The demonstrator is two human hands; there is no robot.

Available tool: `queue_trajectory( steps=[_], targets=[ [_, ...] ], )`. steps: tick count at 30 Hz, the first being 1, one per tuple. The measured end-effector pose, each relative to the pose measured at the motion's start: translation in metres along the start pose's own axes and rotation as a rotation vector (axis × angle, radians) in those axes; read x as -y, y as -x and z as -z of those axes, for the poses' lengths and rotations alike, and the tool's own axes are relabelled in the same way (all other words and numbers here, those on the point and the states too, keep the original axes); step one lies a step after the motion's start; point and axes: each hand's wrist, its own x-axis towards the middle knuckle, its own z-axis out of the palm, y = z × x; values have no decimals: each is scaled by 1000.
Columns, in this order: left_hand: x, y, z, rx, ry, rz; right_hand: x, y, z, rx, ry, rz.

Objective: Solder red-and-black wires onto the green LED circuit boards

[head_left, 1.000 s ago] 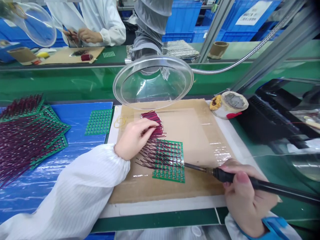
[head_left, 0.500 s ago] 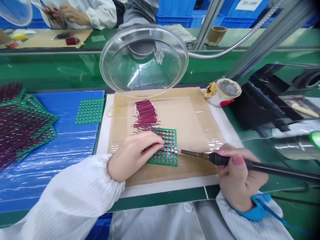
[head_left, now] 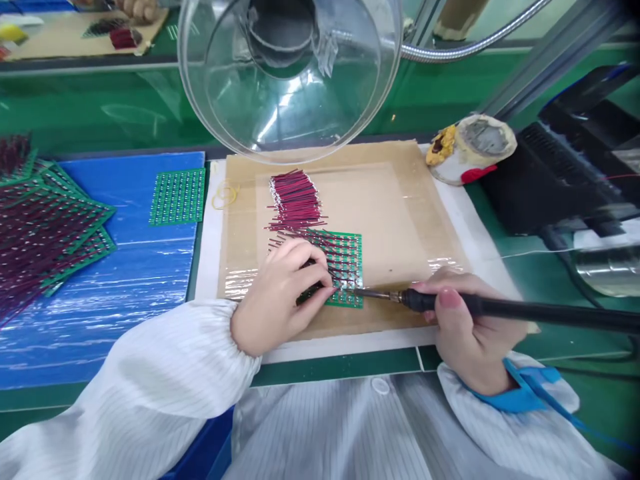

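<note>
My right hand (head_left: pixel 470 327) grips a black soldering iron (head_left: pixel 450 303) like a pen, its metal tip pointing left onto the lower part of a green circuit board (head_left: pixel 353 267). Thumb and forefinger of my left hand (head_left: pixel 287 290) are pinched together over that board, close to the iron's tip, on a thin dark red wire mostly hidden by the fingers. Rows of dark red wires run across the board above the fingertips. Just behind it, a bundle of dark red wires (head_left: pixel 297 200) lies on the brown cardboard sheet (head_left: pixel 390 220).
Left, a blue sheet (head_left: pixel 140 293) bears stacked wired boards (head_left: pixel 60 227) and a bare green board (head_left: pixel 177 197). A clear fume hood (head_left: pixel 290 127) hangs above the cardboard. A round pot (head_left: pixel 470 150) and black equipment (head_left: pixel 530 180) stand right. Across the bench a person's hand (head_left: pixel 137 8) shows.
The view has tilted down. My left fingers and the iron's tip have shifted to a lower row of the board, with the tip now further over the board and close to the fingertips.
</note>
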Motion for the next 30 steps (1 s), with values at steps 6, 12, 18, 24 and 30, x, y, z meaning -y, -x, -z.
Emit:
queue_trajectory(
  steps=[6,12,18,24,30],
  targets=[
    [0,-1,0,9,-1,6,1,-1,1,44,11,-15],
    [-1,-1,0,18,-9,5,1,-1,-2,-11,1,21],
    [-1,-1,-1,11,-8,7,2,-1,-4,-44,26,4],
    [-2,0,-1,0,3,17,3,-3,-6,-32,20,8],
    [-1,0,-3,-6,10,26,3,-2,-4,-31,23,3]
  ],
)
